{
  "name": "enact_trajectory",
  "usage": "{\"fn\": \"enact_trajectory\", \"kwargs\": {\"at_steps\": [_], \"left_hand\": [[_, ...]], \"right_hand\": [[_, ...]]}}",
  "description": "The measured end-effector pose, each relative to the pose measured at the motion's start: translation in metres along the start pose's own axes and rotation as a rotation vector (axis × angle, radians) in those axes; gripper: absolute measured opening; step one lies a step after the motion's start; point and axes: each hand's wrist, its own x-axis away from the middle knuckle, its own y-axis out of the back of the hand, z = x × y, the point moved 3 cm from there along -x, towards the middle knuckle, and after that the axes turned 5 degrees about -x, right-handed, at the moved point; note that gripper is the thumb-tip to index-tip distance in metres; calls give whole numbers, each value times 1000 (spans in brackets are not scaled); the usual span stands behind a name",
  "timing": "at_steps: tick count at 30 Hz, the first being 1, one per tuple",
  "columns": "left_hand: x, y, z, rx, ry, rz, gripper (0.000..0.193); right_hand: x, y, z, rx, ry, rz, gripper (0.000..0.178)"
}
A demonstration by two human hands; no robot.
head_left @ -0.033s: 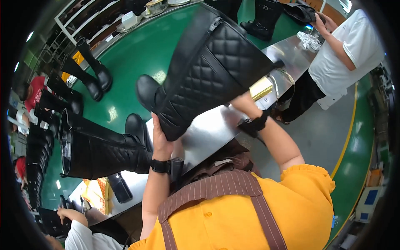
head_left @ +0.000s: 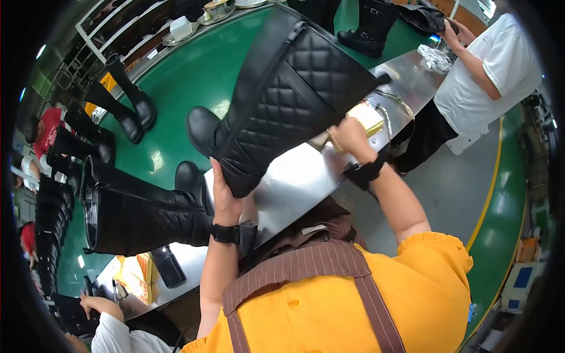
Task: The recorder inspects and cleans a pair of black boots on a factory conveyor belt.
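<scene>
A tall black boot [head_left: 276,112] with a quilted shaft and a side zip is tilted in front of me. My left hand [head_left: 226,194] grips it around the heel, thumb up along its side. My right hand [head_left: 352,140] is closed just beside the lower right edge of the shaft. A small tan piece shows at its fingers, too unclear to name. On the left lies a second black boot [head_left: 147,209] on its side, its toe pointing away from me and its shaft opening to the left.
Beneath my hands runs a shiny metal table [head_left: 297,179]. On it are a yellow box [head_left: 366,119], crumpled silvery wrap [head_left: 434,57] and a black phone [head_left: 169,266]. More black boots [head_left: 138,100] stand on the green surface beyond. A co-worker in white [head_left: 482,70] stands at right, another [head_left: 109,329] sits lower left.
My right hand has come out from behind the shaft's lower edge and moved slightly up, now showing closed fingers. The held boot has shifted a little to the left.
</scene>
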Motion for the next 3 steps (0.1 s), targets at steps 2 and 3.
{"fn": "enact_trajectory", "kwargs": {"at_steps": [2, 3], "left_hand": [[-7, 7, 2, 59, -13, -71, 66], [-8, 10, 6, 130, 10, -85, 65]], "right_hand": [[-20, 42, -27, 191, -142, -8, 25], [-21, 43, -30, 196, -113, -16, 25]]}}
